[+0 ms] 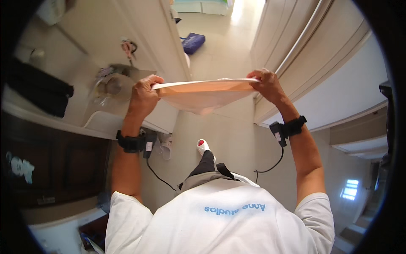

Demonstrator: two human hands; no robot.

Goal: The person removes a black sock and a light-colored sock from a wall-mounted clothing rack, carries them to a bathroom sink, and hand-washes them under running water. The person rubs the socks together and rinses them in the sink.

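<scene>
A light peach cloth (206,95) with a white top edge is stretched between my two hands at about chest height or above, over the floor. My left hand (146,93) grips its left end, fingers curled round the edge. The right end is pinched in my right hand (265,83). Between them the edge runs nearly straight, and the cloth sags below it in a shallow curve; what kind of textile it is I cannot tell. Each wrist wears a black strap with a small cabled device.
On the left, a pale surface holds pink-handled scissors (128,49), a clear plastic bag (111,87) and a folded black cloth (38,87). A dark blue package (193,43) lies on the floor ahead. White cabinet panels (304,47) stand to the right. White slippers (165,149) rest below the left unit.
</scene>
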